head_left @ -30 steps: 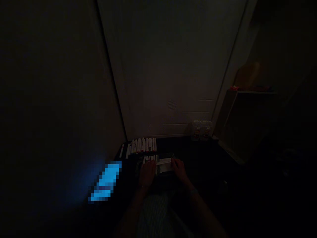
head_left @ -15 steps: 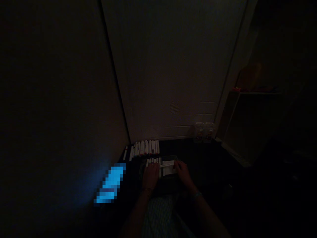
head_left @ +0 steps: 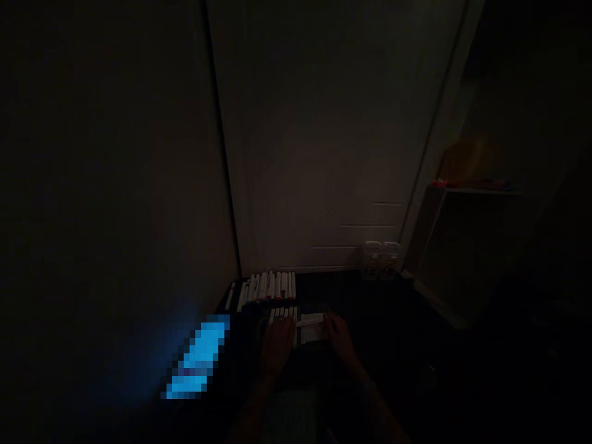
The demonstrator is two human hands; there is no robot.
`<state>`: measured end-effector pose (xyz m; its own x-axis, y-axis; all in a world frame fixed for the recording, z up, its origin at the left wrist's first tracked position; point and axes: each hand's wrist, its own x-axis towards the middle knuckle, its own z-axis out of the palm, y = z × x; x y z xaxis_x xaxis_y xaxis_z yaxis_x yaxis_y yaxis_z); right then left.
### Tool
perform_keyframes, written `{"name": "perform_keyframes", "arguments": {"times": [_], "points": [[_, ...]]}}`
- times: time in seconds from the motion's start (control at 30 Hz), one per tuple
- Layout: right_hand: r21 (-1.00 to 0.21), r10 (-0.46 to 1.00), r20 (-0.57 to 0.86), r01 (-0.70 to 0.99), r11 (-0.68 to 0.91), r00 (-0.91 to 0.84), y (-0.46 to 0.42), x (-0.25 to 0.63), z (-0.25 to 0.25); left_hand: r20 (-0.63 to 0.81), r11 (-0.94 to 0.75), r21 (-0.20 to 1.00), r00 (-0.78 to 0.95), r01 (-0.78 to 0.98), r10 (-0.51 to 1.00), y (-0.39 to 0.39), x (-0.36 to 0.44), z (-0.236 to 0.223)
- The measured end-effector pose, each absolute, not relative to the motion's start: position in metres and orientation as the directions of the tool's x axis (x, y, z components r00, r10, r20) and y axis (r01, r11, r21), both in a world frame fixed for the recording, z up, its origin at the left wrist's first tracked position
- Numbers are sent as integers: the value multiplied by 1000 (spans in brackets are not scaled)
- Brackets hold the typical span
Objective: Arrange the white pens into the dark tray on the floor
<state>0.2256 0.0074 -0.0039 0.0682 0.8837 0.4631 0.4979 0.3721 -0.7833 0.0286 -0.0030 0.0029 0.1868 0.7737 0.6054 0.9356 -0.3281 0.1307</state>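
Observation:
The scene is very dark. A slim white marker (head_left: 311, 320) lies crosswise between my two hands, above an open case. My right hand (head_left: 340, 335) has its fingers closed on the marker's right end. At its left end are the closed fingers of my left hand (head_left: 278, 340), close over a row of white markers (head_left: 283, 312) standing side by side in the left half of the case. The right half of the case shows a pale flat surface (head_left: 314, 333), partly covered by the marker. Finger details are dim.
Several more white markers (head_left: 271, 287) lie in a row behind the case on the dark surface. A glowing, pixelated blue screen (head_left: 198, 357) is at left. Two clear containers (head_left: 380, 260) stand by the back wall. A box-like shelf (head_left: 476, 246) rises at right.
The whole view has shifted slightly, so things sit a little lower in the picture. Both hands keep nearly the same place at the case, with the marker still between them.

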Motion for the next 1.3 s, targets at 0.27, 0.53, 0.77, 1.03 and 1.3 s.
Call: {"name": "perform_keyframes", "arguments": {"times": [0.27, 0.53, 0.77, 1.03, 1.3], "points": [[-791, 891, 450, 490, 367, 58, 3, 228, 1, 577, -310, 105, 196, 945, 793, -4, 29, 1], [-809, 901, 433, 454, 373, 33, 3, 229, 2, 554, -282, 117, 173, 952, 814, -7, 31, 6], [-817, 902, 427, 452, 358, 58, 9, 229, -8, 603, -297, 99, 180, 950, 777, -8, 32, 1], [-852, 910, 412, 378, 363, 54, 3, 228, 0, 596, -325, 110, 199, 939, 778, -11, 33, 6], [-841, 910, 408, 421, 340, 79, -2, 226, 11, 592, -332, 89, 218, 939, 776, -11, 33, 7]]}}
